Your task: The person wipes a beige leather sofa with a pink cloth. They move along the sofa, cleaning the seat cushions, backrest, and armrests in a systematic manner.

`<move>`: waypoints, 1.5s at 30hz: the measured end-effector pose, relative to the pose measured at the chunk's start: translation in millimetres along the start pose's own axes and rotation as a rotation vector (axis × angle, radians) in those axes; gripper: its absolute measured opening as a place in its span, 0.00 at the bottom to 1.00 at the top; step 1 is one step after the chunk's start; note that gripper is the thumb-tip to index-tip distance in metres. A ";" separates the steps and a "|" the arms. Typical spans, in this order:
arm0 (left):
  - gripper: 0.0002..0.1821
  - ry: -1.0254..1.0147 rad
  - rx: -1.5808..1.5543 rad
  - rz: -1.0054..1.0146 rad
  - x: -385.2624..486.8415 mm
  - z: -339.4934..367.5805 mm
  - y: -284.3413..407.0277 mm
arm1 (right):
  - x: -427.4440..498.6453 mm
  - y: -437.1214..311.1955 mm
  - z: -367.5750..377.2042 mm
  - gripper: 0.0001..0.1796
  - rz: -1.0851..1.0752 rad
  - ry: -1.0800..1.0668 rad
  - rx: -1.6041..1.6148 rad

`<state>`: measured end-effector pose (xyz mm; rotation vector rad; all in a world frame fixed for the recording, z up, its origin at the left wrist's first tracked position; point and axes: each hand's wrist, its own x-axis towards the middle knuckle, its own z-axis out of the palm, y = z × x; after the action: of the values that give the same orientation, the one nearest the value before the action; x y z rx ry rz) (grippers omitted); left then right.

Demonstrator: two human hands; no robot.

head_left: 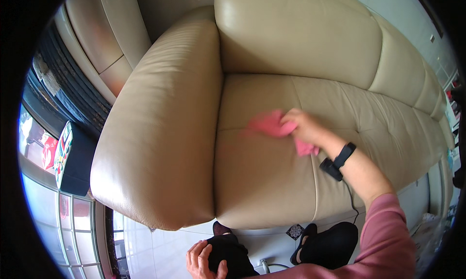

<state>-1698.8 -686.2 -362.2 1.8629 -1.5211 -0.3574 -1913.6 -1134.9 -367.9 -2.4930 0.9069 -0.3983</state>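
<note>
My right hand (303, 125) is closed around a pink cloth (271, 124) over the seat cushion (255, 177) of a beige leather sofa. The cloth is blurred at its left end, and a fold of it hangs below my palm. On that wrist sits a black strap (345, 155) with a small dark device (331, 169) and a cable. My left hand (204, 260) rests on my knee (225, 255) in black trousers, fingers spread, holding nothing that I can see.
The padded armrest (160, 133) rises left of the seat, and the backrest (298, 35) stands behind it. Dark blue curtains (72, 75) and a patterned box-like object (71, 162) are at far left. A white cable (265, 266) lies on the tiled floor (171, 250).
</note>
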 end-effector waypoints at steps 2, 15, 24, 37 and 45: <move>0.28 -0.012 -0.017 0.007 3.2 0.8 -1.5 | 8.9 42.2 -25.9 0.22 0.237 0.153 -0.078; 0.29 -0.062 0.097 -0.153 16.3 -1.8 -12.3 | 211.4 -45.4 1.8 0.29 0.500 -0.250 -0.162; 0.28 -0.165 0.069 -0.097 47.0 -11.0 -12.0 | 206.7 -14.0 60.5 0.38 0.125 -0.314 -0.398; 0.28 -0.135 0.043 0.353 35.9 -45.0 -30.3 | -42.9 -170.4 105.8 0.26 -0.150 -0.082 -0.307; 0.25 0.031 -0.032 0.325 -10.7 -79.1 -62.9 | -180.3 -224.9 172.9 0.22 -0.116 0.297 -0.361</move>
<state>-1606.8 -645.1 -349.1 1.5542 -1.7505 -0.1979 -1856.9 -808.0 -421.9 -2.8766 1.0252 -0.7139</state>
